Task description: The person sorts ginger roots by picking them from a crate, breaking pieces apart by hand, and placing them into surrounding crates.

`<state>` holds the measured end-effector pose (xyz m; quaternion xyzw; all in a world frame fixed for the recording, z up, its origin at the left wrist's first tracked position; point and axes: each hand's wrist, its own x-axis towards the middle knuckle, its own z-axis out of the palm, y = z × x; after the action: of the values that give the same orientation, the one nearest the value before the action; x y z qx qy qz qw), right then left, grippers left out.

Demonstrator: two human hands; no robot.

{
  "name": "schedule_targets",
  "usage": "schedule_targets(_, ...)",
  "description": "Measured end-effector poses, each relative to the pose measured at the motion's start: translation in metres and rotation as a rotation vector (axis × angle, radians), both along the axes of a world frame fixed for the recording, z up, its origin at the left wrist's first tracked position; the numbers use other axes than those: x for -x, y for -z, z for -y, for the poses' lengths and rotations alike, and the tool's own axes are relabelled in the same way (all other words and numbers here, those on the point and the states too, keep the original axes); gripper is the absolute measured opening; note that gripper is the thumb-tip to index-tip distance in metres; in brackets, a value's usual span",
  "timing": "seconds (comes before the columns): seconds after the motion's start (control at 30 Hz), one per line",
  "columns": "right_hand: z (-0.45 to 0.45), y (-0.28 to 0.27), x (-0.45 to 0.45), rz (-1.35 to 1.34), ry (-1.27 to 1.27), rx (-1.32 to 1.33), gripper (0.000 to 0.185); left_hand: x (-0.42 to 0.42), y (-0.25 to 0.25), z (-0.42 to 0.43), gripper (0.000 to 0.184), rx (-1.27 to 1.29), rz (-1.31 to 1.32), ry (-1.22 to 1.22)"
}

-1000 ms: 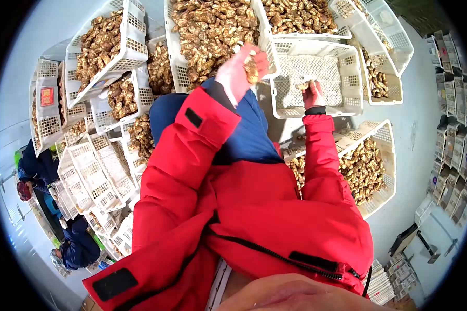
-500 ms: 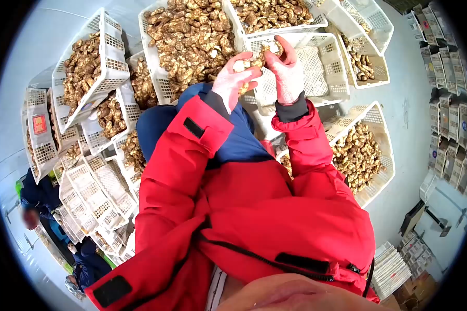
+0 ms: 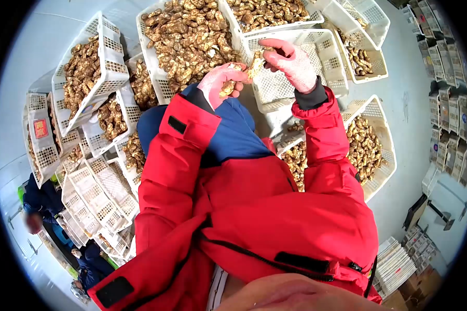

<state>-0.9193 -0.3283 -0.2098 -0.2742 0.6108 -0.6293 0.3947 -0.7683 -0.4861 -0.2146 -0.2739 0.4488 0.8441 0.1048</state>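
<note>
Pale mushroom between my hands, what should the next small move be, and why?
Perhaps let the right hand alone carry the pale mushroom: it sits close to that hand's fingertips, while the left hand already has another mushroom in its grasp.

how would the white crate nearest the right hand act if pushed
The white crate is probably light for its size: the inner floor that shows is bare. Its latticed walls look unbent, suggesting it is fairly stiff.

A pale grey floor (image 3: 407, 119) runs along the right, edged by rows of stacked crates (image 3: 446, 111). At the lower right stand white stacks (image 3: 394, 267) and brown boxes (image 3: 423, 285). Bright light falls across a pale bluish wall (image 3: 15, 88) at left.
</note>
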Motion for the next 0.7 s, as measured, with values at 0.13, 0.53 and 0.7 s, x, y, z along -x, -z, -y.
schedule_targets(0.13,-0.003,0.000,-0.006,0.087,-0.008,0.231,0.047,-0.003,0.002,0.001,0.022,-0.256,0.042,0.023)
schedule_targets(0.53,-0.009,-0.001,-0.018,0.076,-0.022,0.271,0.053,-0.005,0.019,-0.015,0.022,-0.648,0.114,-0.061)
schedule_targets(0.7,-0.009,0.011,-0.005,0.180,-0.151,0.207,0.052,-0.007,0.021,-0.018,0.019,-0.695,0.058,0.011)
